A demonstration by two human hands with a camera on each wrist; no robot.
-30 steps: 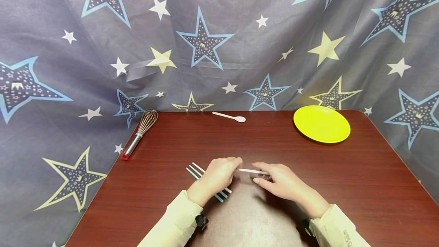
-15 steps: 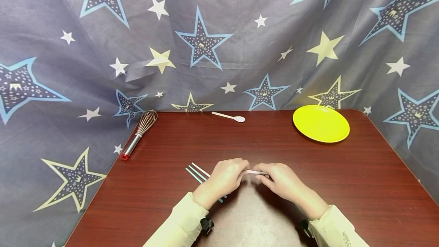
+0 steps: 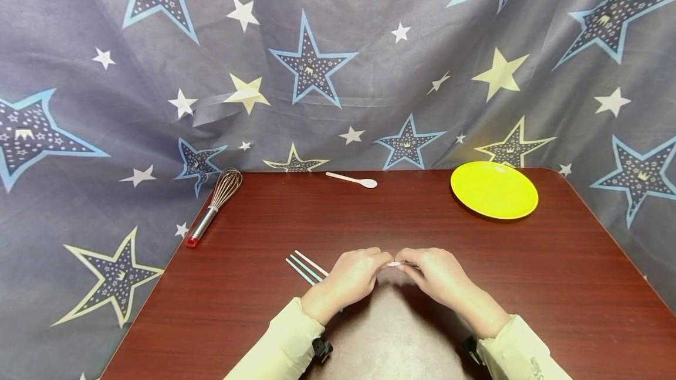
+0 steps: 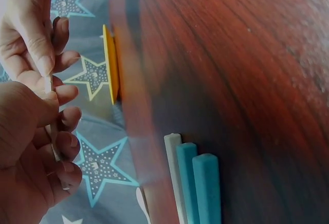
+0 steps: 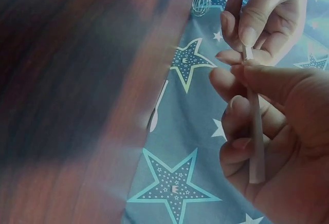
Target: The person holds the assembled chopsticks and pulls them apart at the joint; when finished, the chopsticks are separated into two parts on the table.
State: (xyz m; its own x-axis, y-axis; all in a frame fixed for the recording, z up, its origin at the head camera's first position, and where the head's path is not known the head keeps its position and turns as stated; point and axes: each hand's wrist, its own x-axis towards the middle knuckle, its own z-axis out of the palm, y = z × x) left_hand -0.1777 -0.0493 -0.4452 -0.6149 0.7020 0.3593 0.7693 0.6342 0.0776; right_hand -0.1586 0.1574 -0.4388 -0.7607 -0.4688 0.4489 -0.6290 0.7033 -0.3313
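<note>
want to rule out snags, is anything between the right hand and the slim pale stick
Nothing visible: the right hand pinches the slim pale stick directly, as does the left hand. The straight white and blue sticks lie farther left.

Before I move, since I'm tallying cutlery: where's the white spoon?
In the head view, the white spoon lies near the far edge of the table, between the whisk, left, and the yellow plate, right.

In the head view, one whisk [image 3: 212, 210] is seen left of centre, one spoon [image 3: 356, 180] at mid-frame and one yellow plate [image 3: 494, 190] to the right. At lower centre, two blue sticks [image 4: 206, 188] and one pale stick [image 4: 175, 175] are counted — plus, apparently, just one held stick [image 5: 256, 152], partly covered by fingers of two hands: one left hand [image 3: 351, 279], one right hand [image 3: 439, 274].
</note>
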